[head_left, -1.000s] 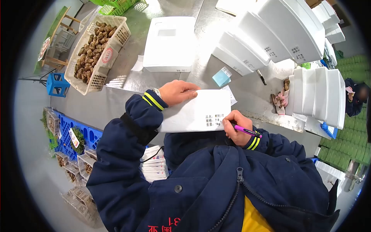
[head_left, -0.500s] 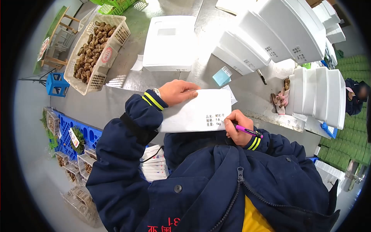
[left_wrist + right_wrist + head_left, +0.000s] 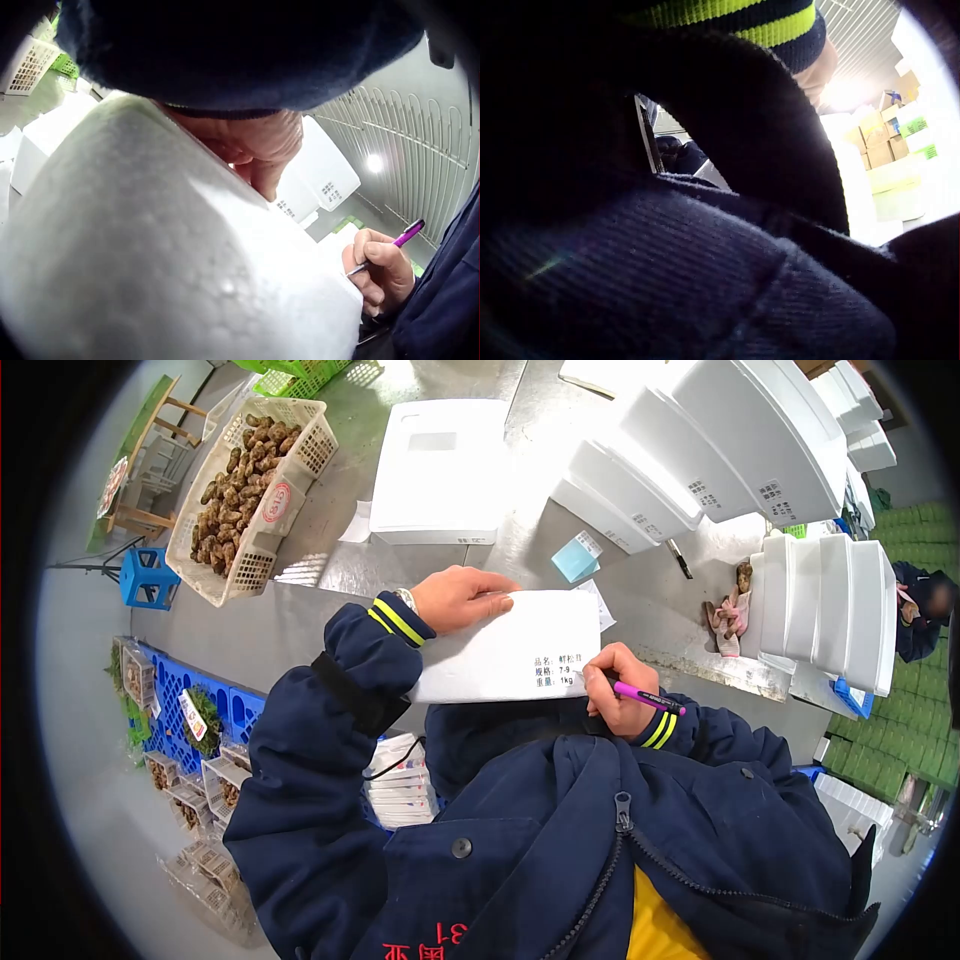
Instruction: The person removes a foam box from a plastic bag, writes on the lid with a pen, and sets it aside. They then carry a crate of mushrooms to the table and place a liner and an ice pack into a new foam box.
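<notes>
The person holds a white foam box (image 3: 500, 650) against the chest, above the near edge of the steel tabletop (image 3: 330, 575). The left hand (image 3: 462, 598) lies over the box's upper left edge, fingers curled round it with the thumb on the face; the left wrist view shows the same grasp from below, the foam filling most of the frame. The right hand (image 3: 615, 688) pinches a purple pen (image 3: 645, 697) between thumb and fingers, its tip at the printed label (image 3: 558, 670) near the box's lower right corner. The right wrist view is blocked by the dark sleeve, so nothing of that grasp shows there. On the tabletop behind the box lie a flat white foam lid (image 3: 440, 470), a small light-blue card (image 3: 575, 558) and a dark pen (image 3: 679, 560). A white plastic basket (image 3: 255, 495) full of brown mushrooms sits at the far left. Stacks of white foam boxes (image 3: 720, 450) lean at the upper right, and another stack (image 3: 830, 610) stands on the right, with pink gloves (image 3: 727, 622) just beside it. Blue crates (image 3: 200, 705) stand on the floor to the left.
</notes>
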Motion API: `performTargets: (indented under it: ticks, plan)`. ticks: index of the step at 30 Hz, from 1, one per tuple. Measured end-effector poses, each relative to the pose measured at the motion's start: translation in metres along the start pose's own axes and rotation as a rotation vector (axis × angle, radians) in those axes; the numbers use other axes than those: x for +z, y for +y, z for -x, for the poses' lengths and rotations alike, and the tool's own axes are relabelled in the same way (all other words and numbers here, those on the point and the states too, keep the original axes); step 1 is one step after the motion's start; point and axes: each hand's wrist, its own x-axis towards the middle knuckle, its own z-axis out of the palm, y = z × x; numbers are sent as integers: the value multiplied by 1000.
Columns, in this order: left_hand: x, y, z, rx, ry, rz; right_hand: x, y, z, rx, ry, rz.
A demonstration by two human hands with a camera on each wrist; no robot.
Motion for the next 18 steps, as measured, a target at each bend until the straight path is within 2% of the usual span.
performTargets:
  ticks: [9, 14, 18]
  plan:
    - [0, 0, 0, -1, -4, 4, -1, 3, 0, -51, -5, 64]
    - [-1, 1, -1, 15, -10, 22, -1, 1, 1, 1, 24, -64]
    - [-1, 3, 0, 5, -8, 37, 0, -1, 0, 41, 6, -4]
